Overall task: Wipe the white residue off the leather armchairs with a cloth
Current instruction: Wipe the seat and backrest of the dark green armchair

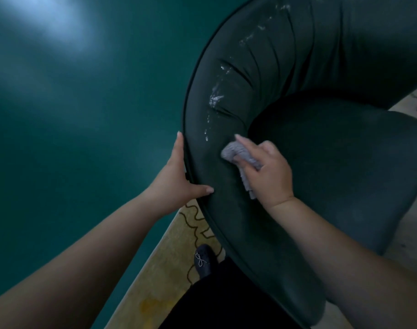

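A dark green leather armchair fills the right half of the view. White residue streaks its curved padded rim, running from mid-rim up toward the top. My right hand grips a grey cloth and presses it on the rim just below the lowest white spots. My left hand rests flat against the rim's outer edge, fingers straight along the piping and thumb lying on the leather.
A teal wall stands close on the left of the chair. Below lies a yellow patterned carpet. My dark shoe stands beside the chair's base. Pale floor shows at the right.
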Demonstrator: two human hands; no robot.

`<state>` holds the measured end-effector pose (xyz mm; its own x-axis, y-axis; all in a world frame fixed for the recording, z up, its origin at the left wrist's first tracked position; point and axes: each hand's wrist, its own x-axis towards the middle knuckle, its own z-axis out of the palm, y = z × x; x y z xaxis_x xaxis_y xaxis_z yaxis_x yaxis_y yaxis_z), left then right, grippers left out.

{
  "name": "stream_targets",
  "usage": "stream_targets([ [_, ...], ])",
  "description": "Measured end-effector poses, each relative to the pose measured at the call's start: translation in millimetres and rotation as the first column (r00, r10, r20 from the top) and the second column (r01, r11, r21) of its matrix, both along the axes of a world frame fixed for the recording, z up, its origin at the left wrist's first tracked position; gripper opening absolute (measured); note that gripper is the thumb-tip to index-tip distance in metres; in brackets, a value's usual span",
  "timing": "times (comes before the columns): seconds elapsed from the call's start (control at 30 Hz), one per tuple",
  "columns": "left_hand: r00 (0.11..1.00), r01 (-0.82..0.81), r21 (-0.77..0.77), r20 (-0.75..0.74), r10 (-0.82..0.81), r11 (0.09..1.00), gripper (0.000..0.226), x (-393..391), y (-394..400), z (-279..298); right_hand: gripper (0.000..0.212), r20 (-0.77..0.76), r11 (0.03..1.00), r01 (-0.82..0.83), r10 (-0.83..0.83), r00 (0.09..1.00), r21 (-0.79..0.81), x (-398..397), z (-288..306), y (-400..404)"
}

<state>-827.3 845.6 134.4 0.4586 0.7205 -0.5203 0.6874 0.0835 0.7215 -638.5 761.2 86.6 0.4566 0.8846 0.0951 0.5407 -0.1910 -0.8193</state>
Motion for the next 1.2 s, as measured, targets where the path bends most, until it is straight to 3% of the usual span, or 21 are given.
stream_targets([
  [0.07,1.0,-0.014,0.001,0.019,0.014,1.0,0.132,-1.5,-0.6,-2.1,0.044,-0.065,0.999,0.023,-0.02,0.998,0.037,-3.1,1.9,0.6],
  [0.2,0.999,-0.027,0.003,0.036,0.027,1.0,0.131,-2.9,-1.9,-6.0,0.047,0.033,0.971,-0.221,0.219,0.975,0.089,-23.7,3.8,-2.0],
  [0.37,0.999,-0.04,-0.003,0.033,0.04,0.999,0.131,0.1,-1.0,-4.2,0.044,-0.054,1.0,0.004,-0.002,0.999,0.028,-8.3,1.9,-2.6],
  [0.43,0.998,-0.048,0.025,0.031,0.047,0.999,0.131,3.9,1.1,-3.5,0.046,-0.092,0.997,0.014,-0.007,0.996,0.075,-16.3,10.2,9.4],
  [0.53,0.998,-0.063,0.06,0.031,0.061,0.996,0.13,8.8,6.1,-3.0,0.046,-0.032,0.997,-0.011,0.013,0.999,0.07,-24.2,12.3,26.3],
  [0.63,0.998,-0.048,0.051,0.038,0.046,0.998,0.13,9.0,12.9,-2.5,0.04,-0.08,0.981,0.183,-0.187,0.979,-0.062,-11.0,5.8,26.2],
  [0.7,0.999,-0.023,0.065,0.029,0.022,0.998,0.13,9.2,20.4,-1.5,0.039,-0.195,0.962,0.264,-0.272,0.942,-0.063,-7.1,5.2,27.7],
  [0.77,1.0,-0.003,0.091,0.017,0.001,0.996,0.132,11.3,25.9,-0.8,0.043,-0.273,0.988,0.151,-0.137,0.952,0.031,-17.0,15.5,38.4],
  [0.83,1.0,0.026,0.114,-0.001,-0.026,0.993,0.134,13.7,31.7,-1.1,0.046,-0.136,0.995,-0.047,0.058,0.989,0.086,-30.7,19.0,51.8],
  [0.87,0.999,0.039,0.115,-0.005,-0.039,0.993,0.135,14.7,34.3,-0.7,0.044,-0.067,0.995,-0.074,0.079,0.995,0.073,-32.6,17.4,55.8],
  [0.93,0.998,0.054,0.099,0.01,-0.056,0.994,0.135,12.8,39.4,-0.7,0.041,-0.061,0.997,0.067,-0.065,0.996,0.034,-21.7,11.3,58.2],
  [1.03,0.997,0.069,0.075,0.022,-0.071,0.995,0.134,9.8,44.0,-1.1,0.039,-0.193,0.943,0.33,-0.333,0.923,-0.049,-4.1,3.7,51.3],
  [1.1,0.996,0.083,0.077,0.028,-0.086,0.994,0.135,9.7,45.8,-2.2,0.043,-0.258,0.961,0.276,-0.269,0.928,-0.009,-14.5,9.3,52.9],
  [1.2,0.994,0.098,0.079,0.045,-0.102,0.992,0.136,9.7,51.9,-5.0,0.05,-0.138,0.992,0.115,-0.107,0.985,0.048,-33.1,8.2,56.8],
])
